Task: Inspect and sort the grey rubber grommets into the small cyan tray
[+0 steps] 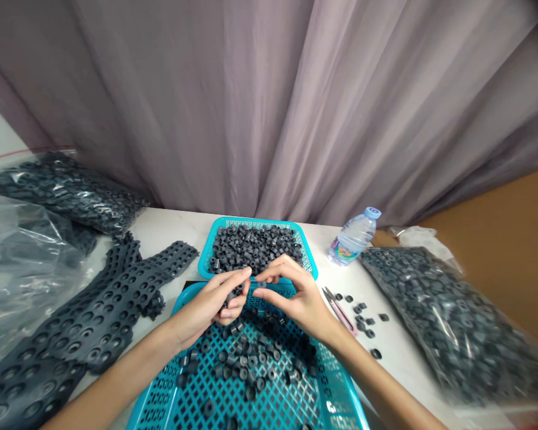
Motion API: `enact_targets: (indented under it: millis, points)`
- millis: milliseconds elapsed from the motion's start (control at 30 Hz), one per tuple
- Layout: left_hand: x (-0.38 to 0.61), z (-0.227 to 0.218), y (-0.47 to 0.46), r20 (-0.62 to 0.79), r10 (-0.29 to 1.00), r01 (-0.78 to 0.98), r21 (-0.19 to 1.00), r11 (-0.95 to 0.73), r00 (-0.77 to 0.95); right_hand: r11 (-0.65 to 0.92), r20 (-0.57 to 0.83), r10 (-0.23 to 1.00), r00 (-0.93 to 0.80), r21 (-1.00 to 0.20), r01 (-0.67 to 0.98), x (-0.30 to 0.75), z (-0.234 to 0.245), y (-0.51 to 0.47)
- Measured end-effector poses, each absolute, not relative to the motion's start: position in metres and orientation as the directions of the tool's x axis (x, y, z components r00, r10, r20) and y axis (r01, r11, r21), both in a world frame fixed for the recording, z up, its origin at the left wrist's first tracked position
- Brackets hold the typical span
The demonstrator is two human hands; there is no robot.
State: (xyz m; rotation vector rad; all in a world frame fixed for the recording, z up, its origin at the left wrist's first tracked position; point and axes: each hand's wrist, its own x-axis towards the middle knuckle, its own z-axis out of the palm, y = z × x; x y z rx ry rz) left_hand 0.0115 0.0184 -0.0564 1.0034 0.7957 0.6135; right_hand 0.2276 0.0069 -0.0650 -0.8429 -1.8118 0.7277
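Observation:
My left hand (219, 292) is curled around several small black rubber bushings (237, 291), with its thumb on top. Just to its right is my right hand (293, 286), its thumb and index finger apart. One small round bushing (262, 285) shows in that gap; whether a finger touches it I cannot tell. Both hands are above the near turquoise basket (341, 388), where loose bushings (251, 358) are scattered over the lattice bottom. Behind it, a smaller turquoise basket (205, 263) is heaped with similar bushings (255, 245).
Perforated black rubber sheets (103, 304) lie at left, beside clear plastic (22, 263) and a filled bag (72, 188). To the right are a water bottle (353, 237), pink-handled scissors (341, 312), loose bushings (370, 333) and a large bag of black pieces (448, 316).

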Motion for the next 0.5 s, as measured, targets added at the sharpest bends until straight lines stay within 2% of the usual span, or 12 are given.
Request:
enact_targets:
  millis: [233, 500]
  points:
    - [0.0122, -0.0556, 0.0196, -0.296, 0.786, -0.112, 0.902, 0.418, 0.543, 0.549, 0.493, 0.819, -0.294, -0.822, 0.151, 0.2272, -0.0642, 0.0068]
    - [0.0119, -0.0554, 0.0185, -0.285, 0.804, -0.118, 0.909, 0.399, 0.521, 0.379, 0.362, 0.893, -0.269, -0.925, 0.012, 0.2289, -0.0701, 0.0105]
